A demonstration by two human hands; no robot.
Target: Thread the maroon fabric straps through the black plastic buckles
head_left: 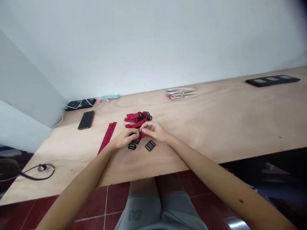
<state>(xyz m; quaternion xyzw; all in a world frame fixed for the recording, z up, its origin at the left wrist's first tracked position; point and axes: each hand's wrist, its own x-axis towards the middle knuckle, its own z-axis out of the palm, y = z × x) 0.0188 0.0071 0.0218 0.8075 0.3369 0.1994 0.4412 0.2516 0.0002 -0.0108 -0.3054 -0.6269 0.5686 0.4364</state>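
My left hand (126,138) pinches a short red strap (143,135) that carries a black slide buckle (140,135). Facing it, my right hand (156,131) has its thumb and fingers drawn together at the strap's upper edge, and the exact grip there is too small to see clearly. Just beyond the fingers lies a pile of red straps (133,117) fitted with black buckles. Loose black buckles (132,146) rest below my left hand, partly covered by it. Below my right hand are more flat black buckles (150,145), side by side.
Long red webbing strips (107,136) lie left of my left hand, partly behind the forearm. A phone (86,120), a black box with white cables (80,104), plastic packets (181,93) and a black three-panel device (272,80) are on the wooden table (216,127). A cable loop (42,172) hangs over the left side.
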